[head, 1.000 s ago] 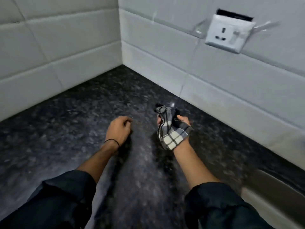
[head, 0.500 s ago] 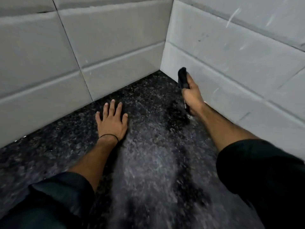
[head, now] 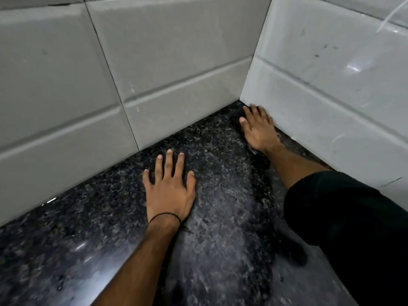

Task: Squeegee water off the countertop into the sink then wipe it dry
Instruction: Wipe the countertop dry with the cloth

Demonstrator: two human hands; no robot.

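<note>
In the far corner of the dark speckled table (head: 220,217), where 2 tiled walls meet, the right hand (head: 257,129) lies palm down with its fingers spread, pressed right against the right wall (head: 320,102). A dark edge shows under its fingertips and a pale scrap peeks out by the wrist, so something seems to be trapped beneath the palm; whether that is the cloth or the squeegee I cannot tell. The left hand (head: 170,188) lies flat and spread on the bare table, holding nothing, near the left wall (head: 88,74) and well apart from the right hand. A thin black band (head: 164,216) circles its wrist.

The table looks streaked and glossy, so I judge it still wet. No sink is in view, which means any water here has a long way to travel.

Risks from here: a pull out of the corner could leave a wet strip along the wall joint, since a flat palm cannot press into that seam. The braced left hand could slip on the wet stone if weight goes onto it. It also sits in the likely path and would smear any wiped area.

Count: 2 hands, 2 walls, 1 table, 1 band, 0 sinks visible.
</note>
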